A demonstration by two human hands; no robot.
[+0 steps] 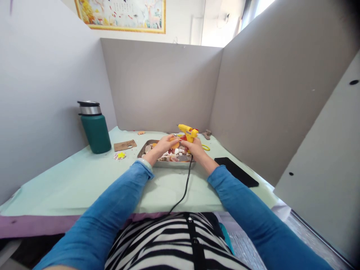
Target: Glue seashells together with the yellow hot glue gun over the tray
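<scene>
My right hand [194, 147] is wrapped round the handle of a yellow glue gun [188, 131], whose nozzle points left. From its handle a black cord [186, 187] runs down toward the table's front edge. My left hand [167, 144] grips a small orange piece [174, 143], too small to make out its kind, just left of the gun. Both hands are over a metal tray [171, 165] that holds several flat white, pinkish and orange pieces. Part of the tray is hidden behind my hands.
A green bottle [96, 131] stands at the left. Near it lie a brown card [125, 145] and a yellow star-like piece [121, 155]. A black flat slab [236, 171] is at the right, yellow scissor-like handles [206, 147] behind the tray. Grey partitions [163, 82] surround the table.
</scene>
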